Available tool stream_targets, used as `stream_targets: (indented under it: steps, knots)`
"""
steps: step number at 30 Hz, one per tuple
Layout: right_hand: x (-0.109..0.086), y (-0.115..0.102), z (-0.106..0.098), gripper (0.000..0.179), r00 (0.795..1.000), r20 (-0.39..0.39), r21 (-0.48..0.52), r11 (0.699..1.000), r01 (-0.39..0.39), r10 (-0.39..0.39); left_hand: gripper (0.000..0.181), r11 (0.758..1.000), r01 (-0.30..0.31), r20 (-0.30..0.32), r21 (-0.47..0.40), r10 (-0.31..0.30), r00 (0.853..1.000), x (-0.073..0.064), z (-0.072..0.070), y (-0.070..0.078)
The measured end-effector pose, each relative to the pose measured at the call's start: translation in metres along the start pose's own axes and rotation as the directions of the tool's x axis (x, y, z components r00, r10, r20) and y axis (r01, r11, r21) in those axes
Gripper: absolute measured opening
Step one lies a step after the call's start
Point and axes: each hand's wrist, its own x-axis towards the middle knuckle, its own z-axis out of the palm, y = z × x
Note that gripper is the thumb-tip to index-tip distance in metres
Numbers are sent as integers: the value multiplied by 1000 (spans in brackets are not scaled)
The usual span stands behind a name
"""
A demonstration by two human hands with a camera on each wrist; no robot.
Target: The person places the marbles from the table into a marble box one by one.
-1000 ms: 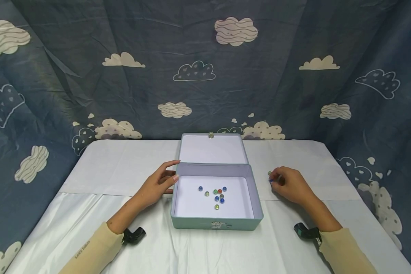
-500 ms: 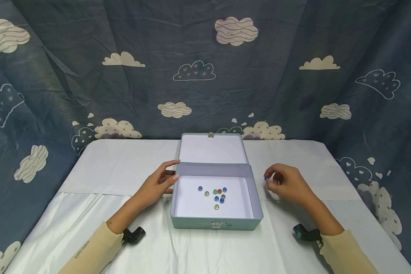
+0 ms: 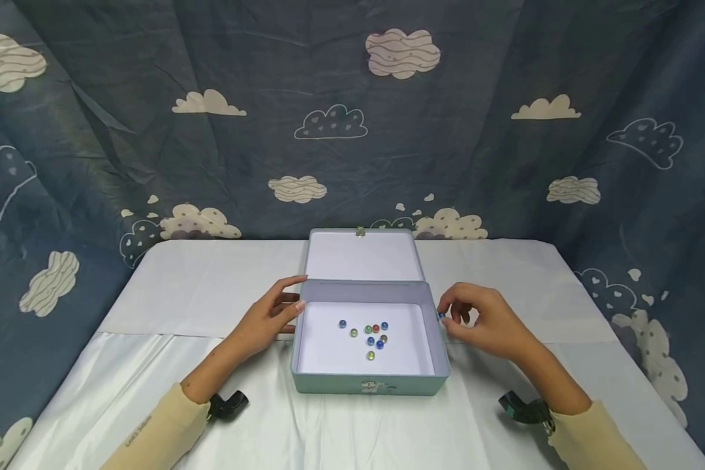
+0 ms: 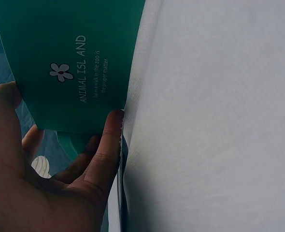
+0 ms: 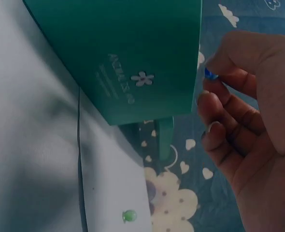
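Note:
A green metal box (image 3: 335, 384) stands with its lid (image 3: 361, 256) folded back, and several coloured glass marbles lie on its white floor, among them a red marble (image 3: 376, 328). At the box's left side my left hand (image 3: 266, 320) rests with thumb on the rim and extended fingers against the wall (image 4: 70, 38). My right hand (image 3: 487, 318) pinches a blue marble (image 5: 210, 73) between thumb and index finger, close beside the box's right rim. The other right fingers are curled loosely. A green marble (image 5: 129, 216) lies on the white cloth, visible only in the right wrist view.
White cloth (image 3: 170, 287) covers the table, with a crease running across it. Behind hangs a dark blue curtain (image 3: 258, 143) printed with clouds. The box walls rise around the marbles, and the raised lid stands along the back.
My right hand has lifted the blue marble and moved left to the box's right rim. A greenish-brown marble inside has rolled slightly right. My left hand stays in place.

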Motion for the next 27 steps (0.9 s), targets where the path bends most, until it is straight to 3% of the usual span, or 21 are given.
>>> stream_targets:
  steps: [9, 27]
  knots:
    - [1, -7, 2, 35, 998, 22, 33, 998, 60, -61, 56, 1000, 14, -1, 0, -14, 1000, -1, 0, 2]
    - [2, -7, 3, 30, 998, 41, 36, 999, 39, -40, 56, 1000, 7, -5, 15, -7, 1000, 0, 0, 0]
